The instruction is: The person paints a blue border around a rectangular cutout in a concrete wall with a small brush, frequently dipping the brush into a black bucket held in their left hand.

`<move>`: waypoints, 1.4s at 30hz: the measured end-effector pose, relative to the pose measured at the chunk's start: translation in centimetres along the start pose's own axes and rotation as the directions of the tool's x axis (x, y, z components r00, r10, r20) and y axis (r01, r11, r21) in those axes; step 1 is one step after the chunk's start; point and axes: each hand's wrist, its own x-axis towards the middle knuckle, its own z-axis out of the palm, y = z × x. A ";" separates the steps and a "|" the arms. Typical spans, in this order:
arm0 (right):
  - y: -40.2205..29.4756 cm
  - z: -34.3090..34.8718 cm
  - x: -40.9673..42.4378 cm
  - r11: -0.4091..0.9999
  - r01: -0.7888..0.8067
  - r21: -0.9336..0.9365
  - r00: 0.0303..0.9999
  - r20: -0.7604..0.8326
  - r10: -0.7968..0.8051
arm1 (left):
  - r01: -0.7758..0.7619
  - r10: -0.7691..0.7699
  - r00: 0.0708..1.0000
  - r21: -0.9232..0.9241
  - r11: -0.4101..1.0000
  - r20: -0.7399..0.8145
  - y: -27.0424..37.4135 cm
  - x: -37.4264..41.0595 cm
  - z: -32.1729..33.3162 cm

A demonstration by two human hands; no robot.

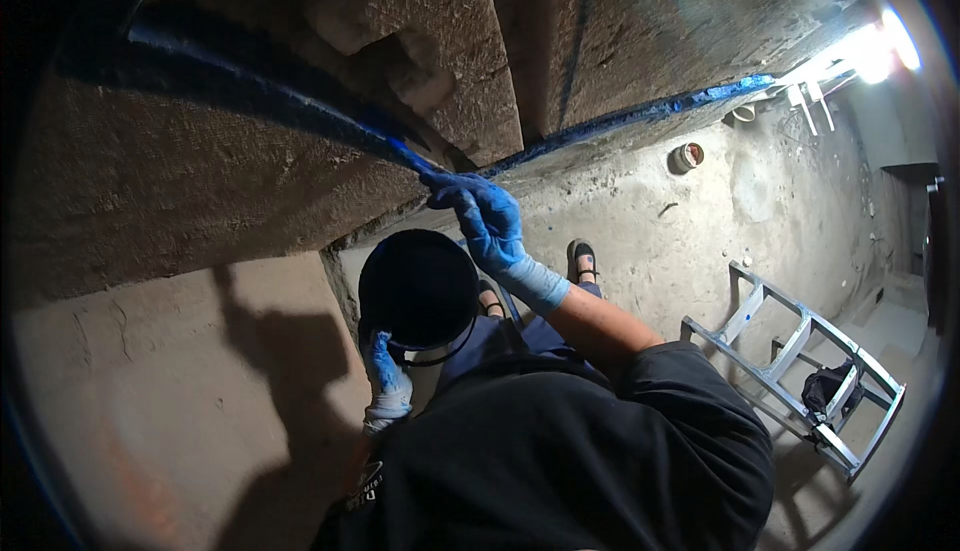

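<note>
My left hand (pixel 389 375), in a glove smeared with blue, grips the rim of a black bucket (pixel 375 281) at its near side. The bucket's inside is too dark to make out. My right hand (pixel 487 221) wears a blue-stained glove and pinches a slim blue-coated tool (pixel 409 155), which looks like a brush. Its tip meets a blue-coated strip (pixel 285 93) along the joint of the rough wall (pixel 187 168). A second blue strip (pixel 637 117) runs to the right along the foot of another wall face.
An aluminium stepladder (pixel 799 356) stands at right on the concrete floor (pixel 637 228), with a dark cloth or bag (pixel 829 392) on it. A short pipe stub (pixel 686 157) rises from the floor. A bright work lamp (pixel 874 56) shines at upper right. My feet are below the bucket.
</note>
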 end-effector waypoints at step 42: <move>8.7 -1.9 -4.4 0.971 -0.241 -0.015 0.967 -0.085 0.238 | -0.223 0.172 0.970 0.344 0.912 0.173 -3.0 0.9 -4.3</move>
